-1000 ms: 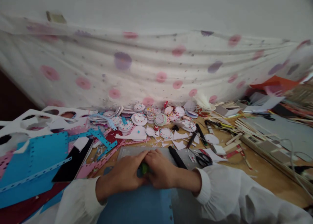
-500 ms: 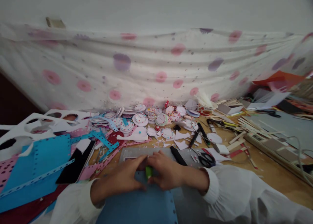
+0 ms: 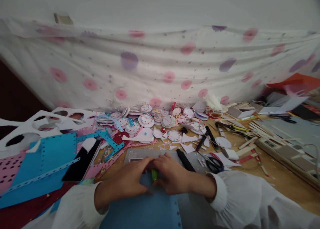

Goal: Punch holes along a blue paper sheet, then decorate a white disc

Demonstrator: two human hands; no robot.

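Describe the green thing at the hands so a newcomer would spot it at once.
Find the big blue sheet at the bottom centre of the view. Over its far part, the left hand and right hand are close together. The small green object shows between them, at the right hand, its bright green standing out against the dull blue.

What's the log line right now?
left hand: curved, near green object | right hand: against green object, grip unclear | blue sheet: underneath

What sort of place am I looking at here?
It looks like a craft worktable, though whether at home or in a workshop I can't tell. Scissors lie on it, spotted white discs are heaped at the back, and a white sheet has round holes.
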